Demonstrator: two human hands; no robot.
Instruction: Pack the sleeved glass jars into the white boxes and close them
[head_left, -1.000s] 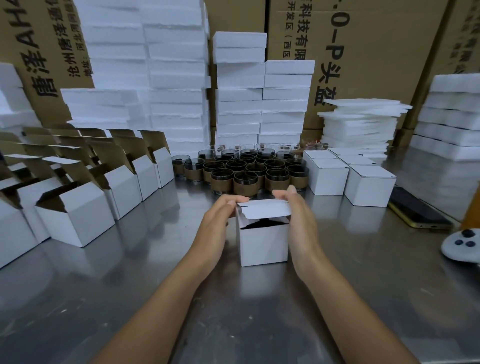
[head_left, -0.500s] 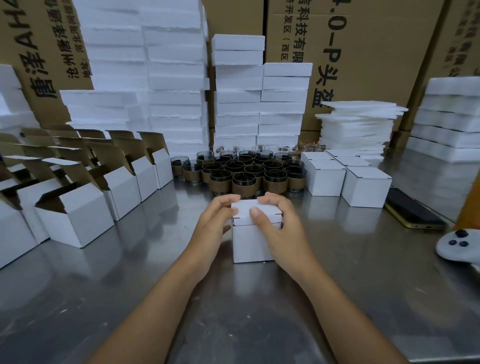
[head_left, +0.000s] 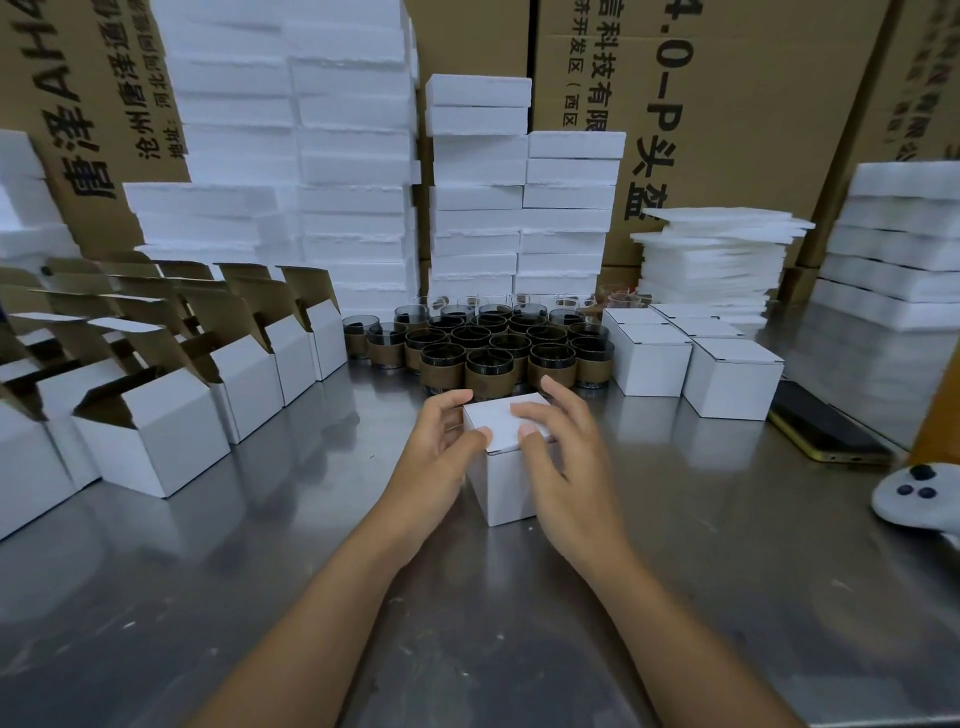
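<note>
- The white box (head_left: 511, 483) stands on the bench (head_left: 675, 571) between both hands. Its lid, ajar a second ago, now lies flat.
- The left hand (head_left: 441, 447) grips the box's left side, thumb on the lid.
- The right hand (head_left: 563, 457) curls round the right side, thumb pressing the lid.
- This box looks finished; the sleeved glass jars (head_left: 488, 358) just beyond the hands still need packing.
</note>
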